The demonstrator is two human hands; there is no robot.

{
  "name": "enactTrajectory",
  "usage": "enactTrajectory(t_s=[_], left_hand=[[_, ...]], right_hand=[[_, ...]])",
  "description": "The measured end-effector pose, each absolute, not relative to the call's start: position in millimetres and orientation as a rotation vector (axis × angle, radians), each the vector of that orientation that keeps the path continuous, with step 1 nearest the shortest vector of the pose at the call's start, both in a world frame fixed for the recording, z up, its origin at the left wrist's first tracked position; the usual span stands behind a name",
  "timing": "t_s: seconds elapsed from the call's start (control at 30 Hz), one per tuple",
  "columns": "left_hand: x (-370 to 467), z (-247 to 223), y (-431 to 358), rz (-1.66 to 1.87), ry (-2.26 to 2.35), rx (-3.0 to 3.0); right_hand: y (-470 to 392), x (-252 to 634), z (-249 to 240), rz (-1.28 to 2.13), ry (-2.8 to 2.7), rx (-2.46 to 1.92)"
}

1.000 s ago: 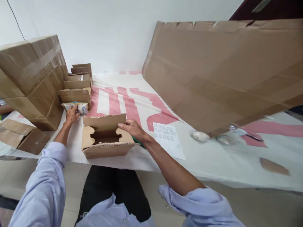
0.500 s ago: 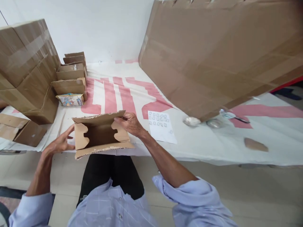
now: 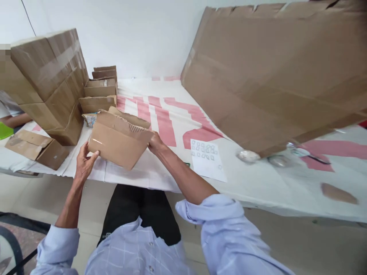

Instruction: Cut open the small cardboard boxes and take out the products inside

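Note:
An open cardboard box is tilted above the table's front edge, its outer side toward me and its torn flaps at the top. My left hand holds its lower left corner, with the thumb on the near side. At the box's right end is my right hand, gripping the edge, its fingers partly hidden. Just behind the box, a colourful printed packet is partly covered. To the right, a white sheet with small drawn marks lies on the cloth.
Large taped cartons stand at left, near a smaller box and a row of open boxes. A huge cardboard piece leans at right behind wrapped items. Another person's arm shows far left.
The box has turned so that its opening no longer faces me and its outer side shows. Both hands still hold or touch it. The view has shifted, and more of another person's arm shows at left.

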State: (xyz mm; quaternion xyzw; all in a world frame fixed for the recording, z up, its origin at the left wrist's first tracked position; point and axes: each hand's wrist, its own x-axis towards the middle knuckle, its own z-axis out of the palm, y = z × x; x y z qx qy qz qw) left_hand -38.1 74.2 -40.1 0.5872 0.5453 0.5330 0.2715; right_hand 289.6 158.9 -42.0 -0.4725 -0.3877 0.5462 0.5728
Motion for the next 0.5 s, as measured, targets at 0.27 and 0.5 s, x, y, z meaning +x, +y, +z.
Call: enactTrajectory(t_s=[0.27,0.5], left_hand=[[-35,-61,61,1.315,1.742,1.914],[-4,-68,105,1.098,1.872,1.719]], right_hand=[[237,226,-32,1.179,-1.111,-1.083],[254,194,-24,1.107,-1.283,-1.011]])
